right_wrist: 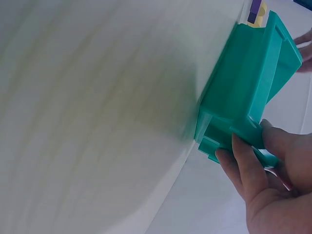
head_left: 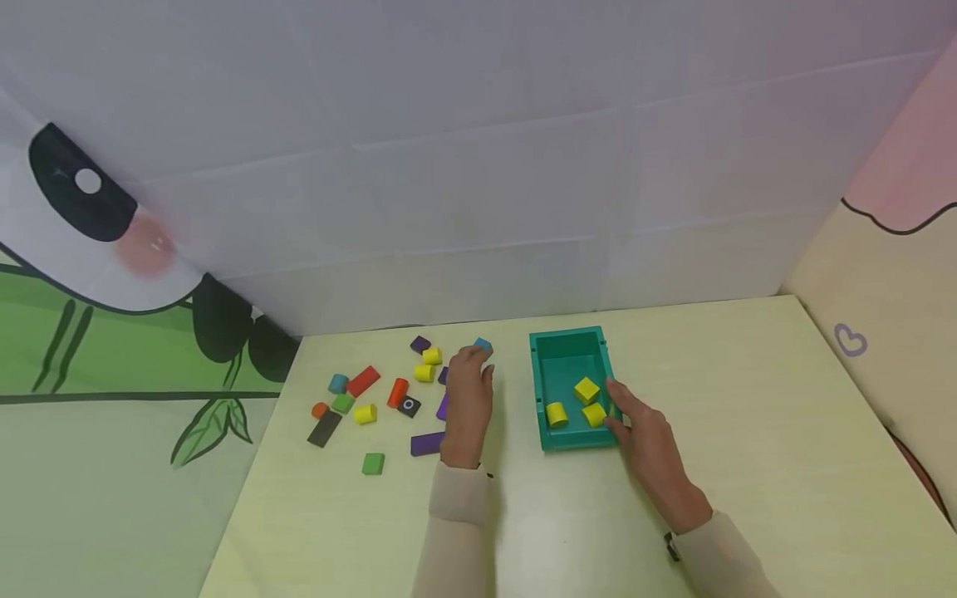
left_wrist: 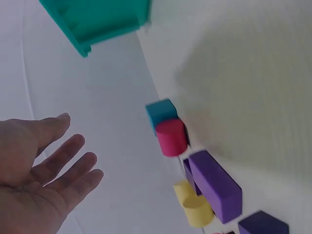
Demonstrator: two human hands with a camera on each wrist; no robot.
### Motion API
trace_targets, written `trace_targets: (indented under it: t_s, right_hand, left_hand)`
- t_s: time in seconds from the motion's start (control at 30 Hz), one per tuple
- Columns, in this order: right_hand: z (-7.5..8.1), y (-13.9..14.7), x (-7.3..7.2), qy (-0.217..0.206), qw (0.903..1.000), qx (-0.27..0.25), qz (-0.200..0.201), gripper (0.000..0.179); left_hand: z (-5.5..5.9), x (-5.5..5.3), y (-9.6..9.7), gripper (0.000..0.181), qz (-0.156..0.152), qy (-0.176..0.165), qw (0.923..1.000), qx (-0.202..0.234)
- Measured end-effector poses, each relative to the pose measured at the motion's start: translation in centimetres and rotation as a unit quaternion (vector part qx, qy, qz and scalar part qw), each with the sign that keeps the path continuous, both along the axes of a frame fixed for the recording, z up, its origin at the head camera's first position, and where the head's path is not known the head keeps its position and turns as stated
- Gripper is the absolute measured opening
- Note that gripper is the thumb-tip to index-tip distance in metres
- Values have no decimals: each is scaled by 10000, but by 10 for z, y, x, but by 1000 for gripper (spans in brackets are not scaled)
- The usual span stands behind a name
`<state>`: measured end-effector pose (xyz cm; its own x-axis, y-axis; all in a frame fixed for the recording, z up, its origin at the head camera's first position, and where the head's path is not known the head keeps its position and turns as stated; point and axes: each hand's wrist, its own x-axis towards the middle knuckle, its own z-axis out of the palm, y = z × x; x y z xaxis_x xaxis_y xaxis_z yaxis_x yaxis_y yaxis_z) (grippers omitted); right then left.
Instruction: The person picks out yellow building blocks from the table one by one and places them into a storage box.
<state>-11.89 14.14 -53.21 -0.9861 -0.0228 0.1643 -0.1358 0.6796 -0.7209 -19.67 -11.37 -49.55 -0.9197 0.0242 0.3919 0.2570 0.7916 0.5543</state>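
Plainly, a teal tray [head_left: 564, 365] holds three yellow blocks [head_left: 586, 390], right fingers [right_wrist: 251, 168] pinching it, left fingers [left_wrist: 63, 153] spread.

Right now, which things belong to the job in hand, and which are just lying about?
In the job, seemingly:
teal tray, gripped by the right hand
yellow blocks inside it
perhaps the blue block by the left hand
loose yellow blocks, perhaps

Probably just lying about:
red rectangular block
dark grey block
long purple block
green blocks

1. Tray [head_left: 570, 345]: smooth, plastic-looking, low sheen; at right fingers [right_wrist: 247, 165].
2. Red block [head_left: 363, 382]: smooth, matt; left of left fingers [left_wrist: 73, 171].
3. Worktop [head_left: 733, 399]: smooth, faint grain, soft gloss; beneath both.
4. Backdrop [head_left: 478, 191]: creased, matt, cloth-like; beyond fingers.
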Motion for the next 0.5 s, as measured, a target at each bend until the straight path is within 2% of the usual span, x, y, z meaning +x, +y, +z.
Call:
trace_targets:
  t_s: [0.23,0.5]
  right_hand:
    - [0,0,1,-64,10000,-20,-8,68]
    - [-1,1,-1,-188,9998,-41,27,68]
  left_hand:
    - [-9,-9,-31,20,454,-374,9982,63]
    - [-11,-19,-58,23,978,-761,9923,-11]
